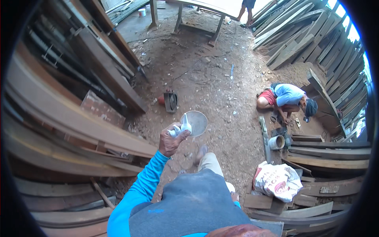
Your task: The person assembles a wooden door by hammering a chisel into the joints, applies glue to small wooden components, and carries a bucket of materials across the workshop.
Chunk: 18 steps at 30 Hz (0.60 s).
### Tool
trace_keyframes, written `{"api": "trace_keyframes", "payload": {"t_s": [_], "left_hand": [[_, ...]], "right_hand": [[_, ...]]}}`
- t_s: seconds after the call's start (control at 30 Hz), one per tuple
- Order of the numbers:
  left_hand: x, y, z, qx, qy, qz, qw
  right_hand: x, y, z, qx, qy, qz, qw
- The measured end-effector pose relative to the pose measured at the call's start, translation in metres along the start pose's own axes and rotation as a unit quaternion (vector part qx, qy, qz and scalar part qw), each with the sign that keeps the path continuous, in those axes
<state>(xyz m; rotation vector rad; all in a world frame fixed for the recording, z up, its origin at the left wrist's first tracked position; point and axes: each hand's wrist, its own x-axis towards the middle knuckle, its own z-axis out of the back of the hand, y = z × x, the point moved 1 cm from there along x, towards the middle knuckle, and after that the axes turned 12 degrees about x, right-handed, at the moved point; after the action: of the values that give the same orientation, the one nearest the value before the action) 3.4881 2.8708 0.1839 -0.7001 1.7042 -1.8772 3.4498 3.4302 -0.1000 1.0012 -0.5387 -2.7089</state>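
My left hand (169,143) is raised in front of me, its fingers closed around small white nozzle bottles. One white bottle (185,125) points its narrow tip upward; another white piece beside it is partly covered by my fingers. Just beyond the bottles shows a round, shallow brownish disc (198,123) with a pale rim; whether it touches my hand or lies on the ground, I cannot tell. Low at my right side, only a small part of my right hand (235,197) appears past my shirt, its fingers hidden.
Timber (71,114) is stacked along the left, with more planks (331,154) at right. A dark machine part (171,101) sits on the dirt ahead. At right a person (290,98) crouches near a white bucket (276,142) and a white sack (277,181). Far off stands a table (217,33).
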Motion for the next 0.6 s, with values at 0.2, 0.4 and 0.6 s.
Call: {"api": "trace_keyframes", "payload": {"t_s": [0.2, 0.4, 0.6], "left_hand": [[0.206, 0.024, 0.004, 0.026, -0.041, -0.003, 0.999], [0.337, 0.037, 0.026, -0.029, -0.265, 0.058, 0.962], [0.451, 0.056, 0.079, 0.074, -0.304, 0.100, 0.945]], "right_hand": [[0.165, 0.067, 0.058, -0.141, 0.134, -0.011, 0.981], [0.341, 0.199, 0.146, -0.347, 0.198, 0.121, 0.909], [0.573, 0.357, 0.255, -0.259, 0.247, 0.045, 0.933]]}}
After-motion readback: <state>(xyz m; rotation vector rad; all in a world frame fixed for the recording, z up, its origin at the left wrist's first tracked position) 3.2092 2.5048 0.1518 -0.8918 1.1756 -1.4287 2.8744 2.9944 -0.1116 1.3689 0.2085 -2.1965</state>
